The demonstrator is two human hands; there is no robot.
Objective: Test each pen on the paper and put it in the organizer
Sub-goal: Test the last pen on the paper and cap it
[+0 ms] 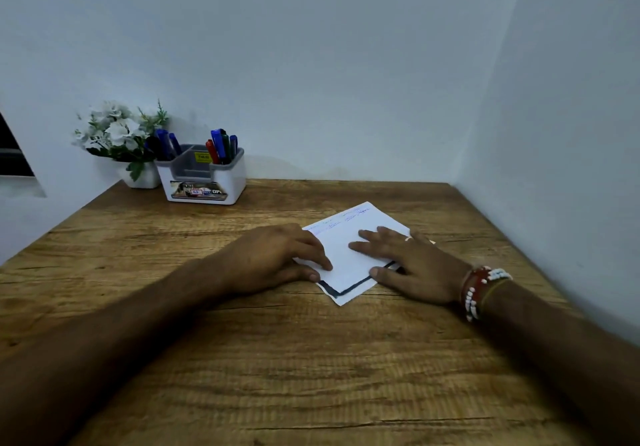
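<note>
A white sheet of paper [349, 238] with a dark border and faint scribbles along its far edge lies on the wooden table. My left hand [277, 255] rests on its left edge, fingertips flat on the sheet. My right hand [412, 262] lies flat on its right side with fingers spread; it wears a ring and beaded bracelets. Neither hand holds a pen. The white and grey organizer [204, 175] stands at the back left. Several pens [221, 146] stand upright in its right compartment, and more pens [166, 144] in its left one.
A small white pot of white flowers [121, 137] stands just left of the organizer, in the back corner. Walls close the table [277, 359] at the back and on the right. A dark opening shows at the far left edge.
</note>
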